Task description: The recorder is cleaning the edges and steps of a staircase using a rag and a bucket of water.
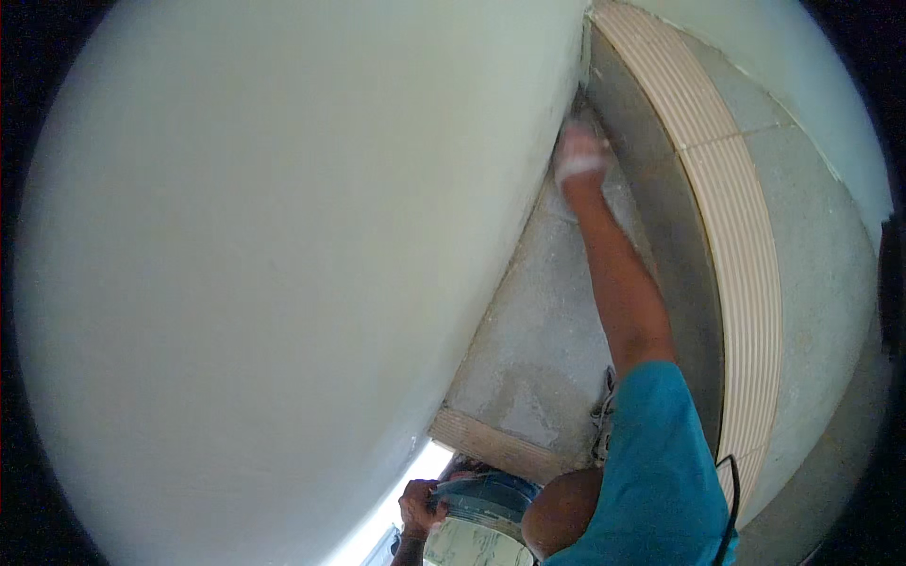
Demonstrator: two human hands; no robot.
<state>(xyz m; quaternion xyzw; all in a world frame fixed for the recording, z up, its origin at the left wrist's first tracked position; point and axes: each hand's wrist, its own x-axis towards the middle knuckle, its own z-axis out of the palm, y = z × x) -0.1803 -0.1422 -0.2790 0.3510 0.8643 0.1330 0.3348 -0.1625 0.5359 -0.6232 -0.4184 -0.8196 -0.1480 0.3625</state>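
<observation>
My right hand (582,152) reaches far forward into the narrow corner where the pale wall (318,247) meets the dark step riser (658,191). It is low over the grey stair tread (538,311) and blurred. Something whitish, perhaps a glove or a cloth, covers it up to the wrist, and its fingers cannot be made out. Down at the bottom, my left hand (421,506) grips the rim of a plastic bucket (471,545) with pale, streaked sides. The bucket is partly cut off by the frame, and its contents cannot be made out.
Ribbed beige nosing (743,262) edges the higher step on the right, with a grey tread (814,247) beyond. Another ribbed nosing (502,442) lies behind the bucket. A foot in a sandal or shoe (604,417) shows beside my blue sleeve (651,453). A black cable (730,495) hangs nearby.
</observation>
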